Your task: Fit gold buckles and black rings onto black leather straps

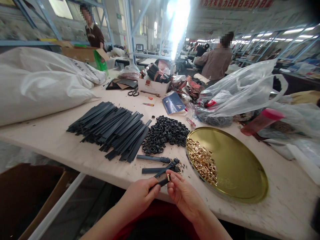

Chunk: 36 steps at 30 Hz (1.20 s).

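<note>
My left hand (144,193) is closed on a dark strap (163,182) near the table's front edge. At the strap's far end, my right hand (183,191) pinches a small gold buckle (168,177). Just beyond my hands lie a few straps with gold buckles and black loops on them (156,159). Behind these is a heap of small black loops (165,133). To its left, many loose dark strips (112,128) are piled side by side. On the right, a round gold tray (240,166) bears a heap of gold buckles (203,161) at its left side.
A white sack (45,83) fills the table's left. Scissors (133,92), a blue booklet (173,103) and a full white box (153,87) lie at the back. Plastic bags (240,93) and a pink-lidded bottle (262,121) are at right. Two people (216,61) (94,35) are farther off.
</note>
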Each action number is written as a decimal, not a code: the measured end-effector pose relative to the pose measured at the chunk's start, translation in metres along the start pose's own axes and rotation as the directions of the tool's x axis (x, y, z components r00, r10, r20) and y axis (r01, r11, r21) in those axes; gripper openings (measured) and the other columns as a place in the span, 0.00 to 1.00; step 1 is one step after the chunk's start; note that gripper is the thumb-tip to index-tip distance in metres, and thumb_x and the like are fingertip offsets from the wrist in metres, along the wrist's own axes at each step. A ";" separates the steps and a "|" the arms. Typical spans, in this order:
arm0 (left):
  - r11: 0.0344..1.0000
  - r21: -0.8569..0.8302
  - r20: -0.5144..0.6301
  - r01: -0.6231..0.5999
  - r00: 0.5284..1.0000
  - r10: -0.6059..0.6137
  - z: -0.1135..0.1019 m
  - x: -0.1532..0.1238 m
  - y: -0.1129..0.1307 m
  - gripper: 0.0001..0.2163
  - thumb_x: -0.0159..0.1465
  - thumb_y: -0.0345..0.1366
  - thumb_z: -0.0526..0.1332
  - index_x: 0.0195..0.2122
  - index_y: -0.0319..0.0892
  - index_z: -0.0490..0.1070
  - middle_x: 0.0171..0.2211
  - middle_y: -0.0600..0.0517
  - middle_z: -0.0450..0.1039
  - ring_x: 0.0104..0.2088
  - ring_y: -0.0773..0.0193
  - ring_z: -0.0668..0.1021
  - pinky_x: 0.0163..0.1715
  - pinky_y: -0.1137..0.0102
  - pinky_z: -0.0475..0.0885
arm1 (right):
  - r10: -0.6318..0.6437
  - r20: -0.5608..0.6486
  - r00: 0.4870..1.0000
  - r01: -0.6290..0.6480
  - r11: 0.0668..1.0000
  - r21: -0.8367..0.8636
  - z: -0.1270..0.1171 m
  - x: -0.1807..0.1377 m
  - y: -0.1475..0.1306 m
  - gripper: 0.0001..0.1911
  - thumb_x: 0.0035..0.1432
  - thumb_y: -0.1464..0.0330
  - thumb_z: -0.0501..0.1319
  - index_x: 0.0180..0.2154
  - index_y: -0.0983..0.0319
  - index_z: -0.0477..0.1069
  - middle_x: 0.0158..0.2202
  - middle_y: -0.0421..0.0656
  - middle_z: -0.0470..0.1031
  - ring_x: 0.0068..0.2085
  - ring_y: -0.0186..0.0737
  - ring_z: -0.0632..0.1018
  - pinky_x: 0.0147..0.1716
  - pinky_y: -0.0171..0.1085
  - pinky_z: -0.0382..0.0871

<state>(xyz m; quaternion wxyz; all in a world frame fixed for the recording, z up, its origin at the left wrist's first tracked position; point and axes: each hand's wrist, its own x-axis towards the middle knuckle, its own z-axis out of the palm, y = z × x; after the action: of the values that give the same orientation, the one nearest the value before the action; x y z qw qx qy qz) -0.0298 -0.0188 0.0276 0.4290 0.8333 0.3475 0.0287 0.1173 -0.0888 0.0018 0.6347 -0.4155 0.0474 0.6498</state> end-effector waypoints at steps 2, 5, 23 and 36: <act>1.000 0.017 -0.009 -0.014 1.000 0.014 0.002 0.001 0.000 0.13 0.62 0.38 0.48 0.29 0.42 0.69 0.27 0.53 0.72 0.29 0.64 0.72 0.27 0.75 0.60 | -0.038 -0.007 0.999 0.038 0.999 -0.024 0.000 -0.001 0.001 0.18 0.34 0.69 0.72 0.32 0.65 0.74 0.22 0.36 0.72 0.19 0.23 0.70 0.18 0.22 0.69; 1.000 0.002 -0.020 -0.027 0.999 0.027 0.005 0.002 0.000 0.12 0.63 0.38 0.48 0.29 0.42 0.69 0.27 0.53 0.72 0.29 0.64 0.72 0.29 0.75 0.61 | -0.053 -0.038 0.998 0.052 0.999 -0.016 -0.001 -0.003 0.003 0.19 0.34 0.68 0.73 0.33 0.65 0.74 0.22 0.35 0.71 0.20 0.22 0.69 0.18 0.22 0.68; 0.692 -0.707 0.090 0.143 0.990 -0.112 0.029 -0.008 0.011 0.12 0.57 0.46 0.52 0.28 0.41 0.58 0.15 0.61 0.60 0.11 0.76 0.56 0.11 0.78 0.48 | -0.217 0.202 0.955 0.279 0.891 -0.359 0.003 -0.026 0.022 0.09 0.50 0.63 0.60 0.30 0.62 0.68 0.25 0.38 0.71 0.25 0.33 0.69 0.26 0.33 0.64; 0.885 -0.464 -0.052 0.040 0.996 -0.073 0.027 -0.022 0.022 0.11 0.58 0.41 0.53 0.24 0.40 0.60 0.16 0.58 0.64 0.20 0.71 0.65 0.22 0.76 0.58 | -0.396 0.309 0.865 0.491 0.537 -0.686 -0.019 -0.025 0.019 0.10 0.47 0.61 0.62 0.25 0.60 0.65 0.22 0.37 0.67 0.25 0.35 0.67 0.26 0.34 0.61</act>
<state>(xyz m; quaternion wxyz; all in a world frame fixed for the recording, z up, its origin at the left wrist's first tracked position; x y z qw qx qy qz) -0.0251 -0.0597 0.0323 0.6036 0.6953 0.3691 0.1266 0.1066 -0.1231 -0.0046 0.5525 -0.5976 -0.3664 0.4509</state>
